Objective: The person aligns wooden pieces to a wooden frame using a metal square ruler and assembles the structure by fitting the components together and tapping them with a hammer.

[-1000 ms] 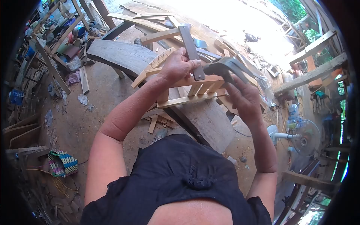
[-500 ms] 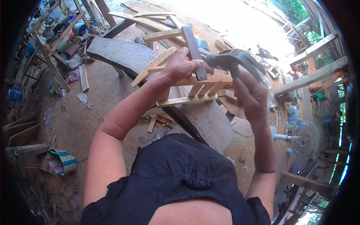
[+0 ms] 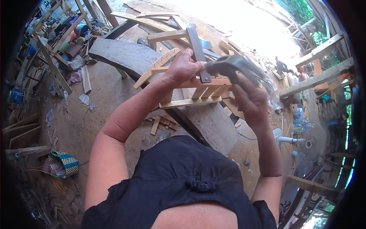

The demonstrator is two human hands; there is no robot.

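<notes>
A dark flat strip (image 3: pixel 196 49) with a small round fastener near its lower end lies across a light wooden frame (image 3: pixel 190 103) with several slats. My left hand (image 3: pixel 184 68) is closed around the strip's middle, thumb at its right edge. Closed on a claw hammer, my right hand (image 3: pixel 249 97) is just right of the strip. The hammer (image 3: pixel 232 65) is blurred, its head close to the strip's lower right edge. Whether the two touch cannot be told. Under the frame is a worn plank bench (image 3: pixel 118 53). My left fingertips are partly hidden.
Wood offcuts (image 3: pixel 164 124) lie on the ground below the bench. A fan (image 3: pixel 305 143) stands at the right, and a woven basket (image 3: pixel 63 164) at the lower left. Clutter (image 3: pixel 72 49) fills the upper left. A dark bird (image 3: pixel 283 65) is at the upper right.
The hammer rose slightly to the right with my right hand, then came back left and down toward the strip. My left hand has barely moved. The bird has shifted right and down.
</notes>
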